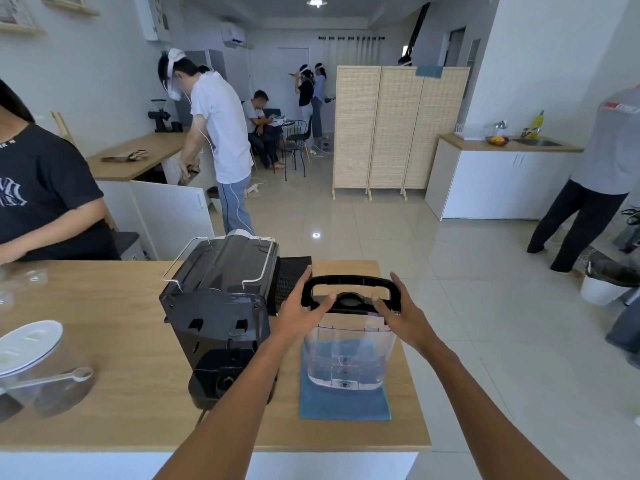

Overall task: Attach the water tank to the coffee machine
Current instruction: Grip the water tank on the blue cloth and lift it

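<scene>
A clear plastic water tank [348, 355] with a black lid and a raised black handle [349, 282] stands on a blue cloth [343, 405] on the wooden counter. My left hand [301, 308] holds the left side of its lid and handle. My right hand [401, 311] holds the right side. The black coffee machine [221, 306] stands just left of the tank, its back toward me, with an empty bay at its rear.
A black mat [294, 275] lies behind the tank. A glass jar with a white lid [27, 341] and a scoop [55, 377] sit at the counter's left. A person in a dark shirt [45, 192] stands at far left. The counter's edge [415, 386] is close to the tank's right.
</scene>
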Tool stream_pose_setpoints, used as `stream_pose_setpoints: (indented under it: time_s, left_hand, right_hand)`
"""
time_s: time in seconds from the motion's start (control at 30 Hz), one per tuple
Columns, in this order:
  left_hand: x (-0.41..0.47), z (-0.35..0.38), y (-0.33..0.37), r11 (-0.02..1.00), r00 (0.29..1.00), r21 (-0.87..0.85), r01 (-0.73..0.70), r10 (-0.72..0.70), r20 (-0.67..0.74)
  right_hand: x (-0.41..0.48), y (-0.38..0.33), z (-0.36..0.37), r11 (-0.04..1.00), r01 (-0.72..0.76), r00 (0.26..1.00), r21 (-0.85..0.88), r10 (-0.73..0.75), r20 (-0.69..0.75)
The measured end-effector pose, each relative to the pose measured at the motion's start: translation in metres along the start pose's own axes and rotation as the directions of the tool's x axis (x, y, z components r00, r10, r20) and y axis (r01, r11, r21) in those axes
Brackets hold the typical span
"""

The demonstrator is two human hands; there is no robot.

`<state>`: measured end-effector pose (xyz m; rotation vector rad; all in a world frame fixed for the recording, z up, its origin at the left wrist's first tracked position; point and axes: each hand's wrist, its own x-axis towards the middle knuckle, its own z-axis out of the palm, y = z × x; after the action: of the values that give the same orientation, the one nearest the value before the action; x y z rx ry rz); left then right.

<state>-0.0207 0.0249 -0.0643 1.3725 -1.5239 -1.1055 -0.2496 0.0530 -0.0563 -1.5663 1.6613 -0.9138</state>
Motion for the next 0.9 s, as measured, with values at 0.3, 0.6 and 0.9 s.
stream_pose_setpoints:
  time_s: [0.3,0.6,0.9]
  left_hand:
    - [-0.001,0.004,0.008,1.0,0.996,0.021,0.001,0.001,-0.088]
    - [-0.001,0.015,0.016,0.998,0.972,-0.034,0.05,-0.056,-0.228]
    - [0.005,0.014,0.009,0.991,0.975,-0.067,0.114,-0.125,-0.183]
  right_hand:
    - [0.006,0.007,0.009,0.993,-0.033,0.997,0.114,0.041,-0.068]
    - [0.0,-0.007,0.007,0.973,-0.035,0.992,0.227,0.061,-0.111]
    - [0.004,-0.001,0.01,0.965,-0.036,0.988,0.26,0.073,-0.135]
